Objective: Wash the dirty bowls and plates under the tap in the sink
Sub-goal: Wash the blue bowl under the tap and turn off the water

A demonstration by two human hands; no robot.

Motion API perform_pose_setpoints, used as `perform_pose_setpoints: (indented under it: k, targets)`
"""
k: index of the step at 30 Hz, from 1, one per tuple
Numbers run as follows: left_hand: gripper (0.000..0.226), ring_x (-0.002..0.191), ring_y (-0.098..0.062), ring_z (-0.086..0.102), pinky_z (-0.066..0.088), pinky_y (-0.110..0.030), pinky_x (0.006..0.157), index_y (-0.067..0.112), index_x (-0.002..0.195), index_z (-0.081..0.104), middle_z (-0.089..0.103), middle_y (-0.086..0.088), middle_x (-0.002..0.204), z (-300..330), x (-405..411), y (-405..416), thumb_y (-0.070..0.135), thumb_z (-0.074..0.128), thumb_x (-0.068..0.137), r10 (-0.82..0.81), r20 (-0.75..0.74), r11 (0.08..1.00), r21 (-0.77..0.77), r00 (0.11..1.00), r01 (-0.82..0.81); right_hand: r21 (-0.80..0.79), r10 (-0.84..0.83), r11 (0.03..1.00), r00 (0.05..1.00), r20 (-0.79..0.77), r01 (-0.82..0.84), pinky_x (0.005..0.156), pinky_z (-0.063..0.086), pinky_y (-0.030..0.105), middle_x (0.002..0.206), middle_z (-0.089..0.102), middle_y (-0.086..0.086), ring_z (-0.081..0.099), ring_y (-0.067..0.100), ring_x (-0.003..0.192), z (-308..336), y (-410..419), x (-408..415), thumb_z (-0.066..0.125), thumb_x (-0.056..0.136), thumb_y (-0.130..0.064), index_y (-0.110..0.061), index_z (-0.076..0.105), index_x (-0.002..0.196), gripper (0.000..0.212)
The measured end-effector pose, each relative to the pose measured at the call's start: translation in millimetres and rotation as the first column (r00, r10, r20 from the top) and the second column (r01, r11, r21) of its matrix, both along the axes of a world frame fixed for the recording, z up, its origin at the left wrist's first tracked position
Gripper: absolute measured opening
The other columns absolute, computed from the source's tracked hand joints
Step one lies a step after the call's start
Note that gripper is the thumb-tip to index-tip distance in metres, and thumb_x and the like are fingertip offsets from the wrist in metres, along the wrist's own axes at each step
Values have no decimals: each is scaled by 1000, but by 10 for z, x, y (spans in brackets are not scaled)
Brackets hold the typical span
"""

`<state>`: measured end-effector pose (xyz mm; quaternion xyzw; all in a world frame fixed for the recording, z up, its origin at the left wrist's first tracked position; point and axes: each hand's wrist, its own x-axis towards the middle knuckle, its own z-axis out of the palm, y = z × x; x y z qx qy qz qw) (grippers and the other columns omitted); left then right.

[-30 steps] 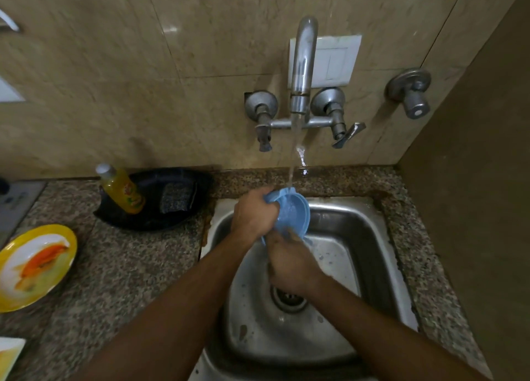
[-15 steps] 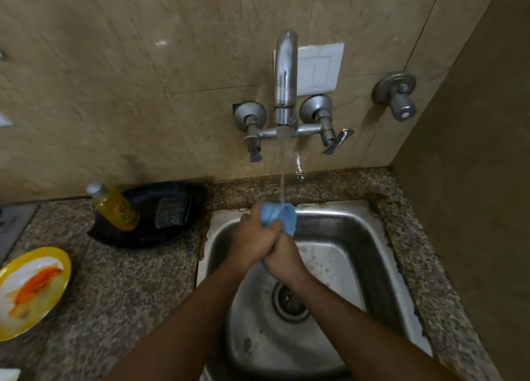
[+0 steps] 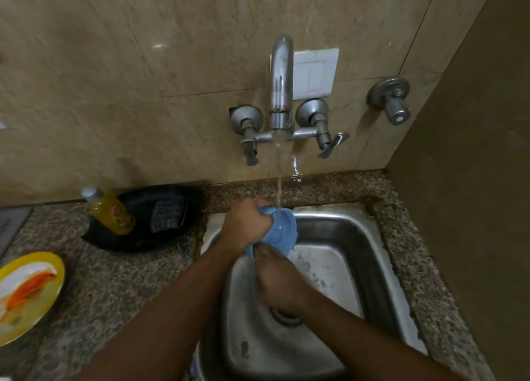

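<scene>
Left hand (image 3: 246,227) grips the blue bowl (image 3: 282,227) by its rim; right hand (image 3: 279,281) is pressed vs. the bowl's lower side, fingers curled, prob. rubbing it. Bowl sits over the sink (image 3: 338,237), right under the tap (image 3: 281,82) stream. Vs. half a sec ago the hands have parted: right has slid lower and the bowl's inside faces out again, so the rinse looks mid-way. Dirty yellow plate (image 3: 25,294) waits on the surface (image 3: 120,283).

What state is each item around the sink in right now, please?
Chrome wall tap: running.
Small blue plastic bowl: tilted under the stream, gripped by left hand, rubbed by right hand.
Yellow plate: dirty, on the counter.
Yellow soap bottle: capped, leaning in black tray.
</scene>
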<state>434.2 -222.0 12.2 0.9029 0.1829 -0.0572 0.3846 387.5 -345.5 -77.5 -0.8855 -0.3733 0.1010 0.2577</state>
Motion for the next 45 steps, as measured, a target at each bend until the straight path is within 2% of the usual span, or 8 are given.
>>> perform_pose_setpoints:
  k: [4,10,17,22,27,33,41,45]
  targets:
    - [39,84,-15,69,58,-34,80,34,106,74,75,5,96,-22,-64,26,22,60,71,-54,-69,998,-19,996,53,-180,145,979,950,278,-97,102,44,39,119,63,13,59,31,110,-53,-394,304,43,76,-28,-7,62,121,53]
    - [28,84,-21,71,58,-33,76,25,96,78,76,-1,90,-82,-7,131,23,62,73,-28,-134,998,-58,991,21,-297,246,937,951,185,-185,116,30,46,125,59,8,54,29,118,-7,-267,193,72,65,-27,-16,57,127,65]
    - [13,69,-28,64,48,-36,64,12,67,68,64,-13,71,-3,-3,194,8,58,60,-45,-336,952,-301,941,-62,-529,249,837,957,147,-137,122,-9,42,164,-3,17,-1,30,152,350,-262,234,70,76,-41,-10,2,157,110]
    - [41,76,-34,62,48,-30,61,3,92,68,64,-22,87,-180,-99,203,6,51,55,-18,-341,794,-576,940,-194,-538,177,840,974,142,-74,122,11,41,160,23,17,35,33,141,511,-286,262,66,81,-31,-10,19,155,90]
    - [34,87,-32,69,59,-40,70,8,115,65,73,-16,99,-285,-165,346,21,59,84,116,-355,553,-753,928,-357,-446,226,892,927,299,-73,78,53,27,79,73,-2,70,19,74,553,-355,362,76,62,-26,-29,71,96,34]
    - [39,99,-30,66,52,-43,89,25,109,63,70,-7,105,-270,-267,321,58,49,93,47,-411,736,-601,910,-310,-382,132,924,948,289,-12,78,53,31,90,74,1,70,23,83,355,-316,248,69,78,-26,-26,69,104,26]
    - [37,103,-29,65,56,-43,88,41,129,54,67,-2,113,-313,-383,295,57,48,95,18,-369,746,-613,929,-258,-378,62,923,938,342,77,96,46,34,111,72,0,66,24,105,284,-437,319,53,91,-25,-29,63,118,30]
    - [43,97,-24,69,56,-40,80,32,117,62,70,-1,111,-311,-399,213,63,54,89,73,-362,716,-629,929,-301,-13,-65,998,997,-49,64,89,52,32,105,72,-5,64,14,100,133,-437,211,68,78,-19,-24,69,106,29]
